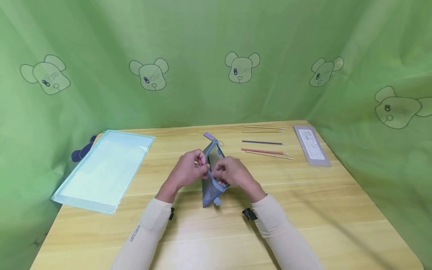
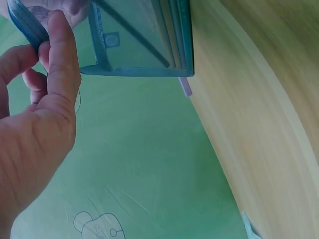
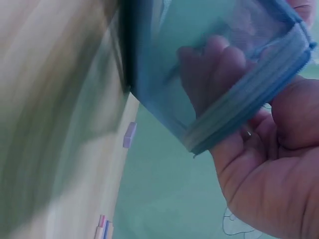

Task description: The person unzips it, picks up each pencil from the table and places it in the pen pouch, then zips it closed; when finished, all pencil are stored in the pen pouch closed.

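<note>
A blue mesh pencil pouch (image 1: 210,193) stands tilted on the table between both hands, its zipped mouth spread open. My left hand (image 1: 189,168) pinches one zipper edge (image 2: 30,25) between thumb and fingers. My right hand (image 1: 233,171) reaches over the other edge, and its bent fingers (image 3: 214,74) show through the mesh inside the pouch. Close to those fingertips a dark pencil (image 2: 132,32) slants across the inside; I cannot tell whether the fingers grip it. Several more pencils (image 2: 175,40) lie along one side of the pouch. A purple tag (image 1: 209,135) sticks out at its far end.
Several loose pencils (image 1: 264,142) lie in rows right of the pouch. Farther right is a flat grey-purple package (image 1: 312,146) with a white label. A light-blue clear folder (image 1: 104,170) covers the left side, with a dark purple object (image 1: 82,150) behind it. Green curtain (image 1: 195,101) surrounds the table.
</note>
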Motion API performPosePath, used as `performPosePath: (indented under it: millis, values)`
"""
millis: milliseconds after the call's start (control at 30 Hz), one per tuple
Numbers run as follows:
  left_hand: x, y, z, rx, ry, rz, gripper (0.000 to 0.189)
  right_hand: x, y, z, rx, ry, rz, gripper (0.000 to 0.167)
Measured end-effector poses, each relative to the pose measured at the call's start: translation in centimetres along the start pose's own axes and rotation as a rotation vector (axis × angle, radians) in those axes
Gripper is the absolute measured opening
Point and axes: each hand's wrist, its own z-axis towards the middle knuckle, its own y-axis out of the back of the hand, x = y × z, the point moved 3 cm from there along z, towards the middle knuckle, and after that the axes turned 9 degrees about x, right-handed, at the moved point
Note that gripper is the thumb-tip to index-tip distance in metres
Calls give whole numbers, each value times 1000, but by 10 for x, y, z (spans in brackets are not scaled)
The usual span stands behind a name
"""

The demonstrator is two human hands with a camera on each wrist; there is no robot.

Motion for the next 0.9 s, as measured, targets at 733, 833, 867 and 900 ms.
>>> performPosePath:
  millis: [733, 833, 867, 900]
  values:
    - [-1, 18, -7, -3, -1, 187, 16, -120, 107, -19, -140, -71, -269, 54]
    - [-1, 18, -7, -1, 1, 189, 16, -133, 112, -22, -108, -93, -280, 64]
    - [-2, 18, -8, 0, 3, 189, 16, -136, 114, -23, -101, -103, -285, 66]
    - [-2, 18, -7, 2, 3, 190, 16, -139, 114, -24, -93, -116, -286, 67]
